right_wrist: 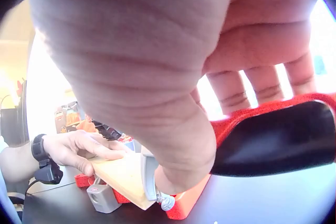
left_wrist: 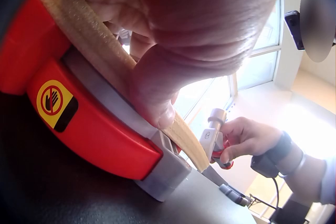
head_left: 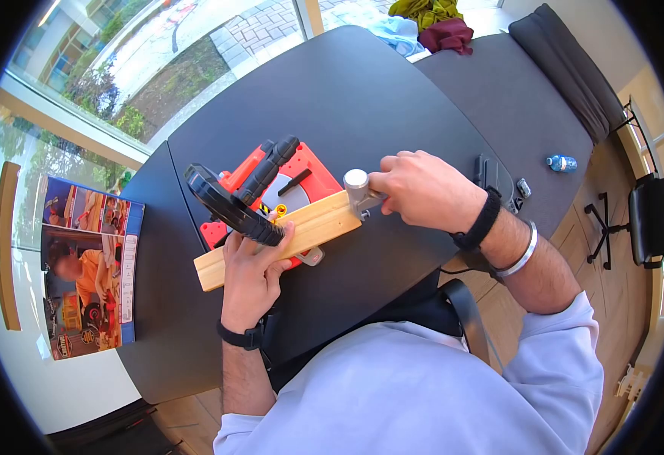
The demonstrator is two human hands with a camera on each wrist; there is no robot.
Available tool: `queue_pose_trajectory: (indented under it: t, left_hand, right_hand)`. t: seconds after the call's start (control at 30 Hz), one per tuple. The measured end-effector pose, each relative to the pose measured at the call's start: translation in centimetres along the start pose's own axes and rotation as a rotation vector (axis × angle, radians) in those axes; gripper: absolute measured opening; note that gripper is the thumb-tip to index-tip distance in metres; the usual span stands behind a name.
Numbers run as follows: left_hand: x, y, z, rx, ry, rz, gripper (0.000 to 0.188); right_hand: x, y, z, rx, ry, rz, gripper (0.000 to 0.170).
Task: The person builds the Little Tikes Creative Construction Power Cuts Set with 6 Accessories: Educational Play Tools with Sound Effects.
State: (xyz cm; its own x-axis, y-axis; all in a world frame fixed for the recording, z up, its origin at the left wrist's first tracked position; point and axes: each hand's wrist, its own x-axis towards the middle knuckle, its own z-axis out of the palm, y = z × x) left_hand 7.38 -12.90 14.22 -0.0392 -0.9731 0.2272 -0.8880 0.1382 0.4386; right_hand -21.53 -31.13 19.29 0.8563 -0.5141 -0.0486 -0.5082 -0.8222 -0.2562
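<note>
A toy miter saw point(head_left: 311, 161), red with a black handle, stands on the dark table. Across it lies a wooden plank point(head_left: 317, 221). My left hand point(head_left: 252, 273) grips the plank near the saw's black handle, thumb point(left_wrist: 152, 90) along one side; the handle partly covers the fingers. At the plank's right end my right hand point(head_left: 430, 193) holds a toy hammer point(head_left: 355, 182) by its black-and-red handle point(right_wrist: 278, 134). The hammer's grey head is right at the plank's end, beside a small grey screw point(right_wrist: 167, 202). The curled fingers hide most of the handle in the head view.
A printed toy box point(head_left: 89, 273) stands at the left by the window. On the right are a black case point(head_left: 491, 173), a small dark device point(head_left: 524, 188) and a blue bottle point(head_left: 562, 163). Clothes point(head_left: 446, 36) lie at the back; an office chair point(head_left: 646, 220) stands far right.
</note>
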Motion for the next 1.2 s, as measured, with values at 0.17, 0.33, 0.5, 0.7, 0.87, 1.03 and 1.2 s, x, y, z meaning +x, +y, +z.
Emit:
queue_pose_trajectory:
  t: [0.17,0.33,0.5,0.7,0.87,1.03,1.2]
  left_hand:
    - [0.0,0.1,0.0,-0.001,0.003,0.007,0.058]
    - [0.0,0.1,0.0,0.007,0.002,-0.010,0.061]
    - [0.0,0.1,-0.1,0.005,-0.014,-0.016,0.061]
    - [-0.1,0.0,0.1,-0.012,0.004,-0.017,0.063]
    - [0.0,0.2,0.0,-0.025,-0.017,-0.026,0.060]
    - [-0.1,0.0,0.0,-0.006,0.007,-0.008,0.063]
    - [0.0,0.1,0.0,-0.002,-0.005,-0.003,0.060]
  right_hand:
    - [0.1,-0.4,-0.2,-0.127,0.021,-0.039,0.014]
    - [0.2,-1.8,0.2,-0.332,0.113,-0.077,0.008]
    - [-0.1,-1.6,0.2,-0.335,0.184,-0.114,0.005]
    - [-1.1,1.1,0.2,0.116,0.135,-0.005,0.021]
    - [-1.3,0.9,1.2,0.300,0.111,0.056,0.028]
    - [-1.1,0.8,1.6,0.207,0.110,0.039,0.024]
    - [-1.1,0.1,1.0,0.106,0.090,0.054,0.021]
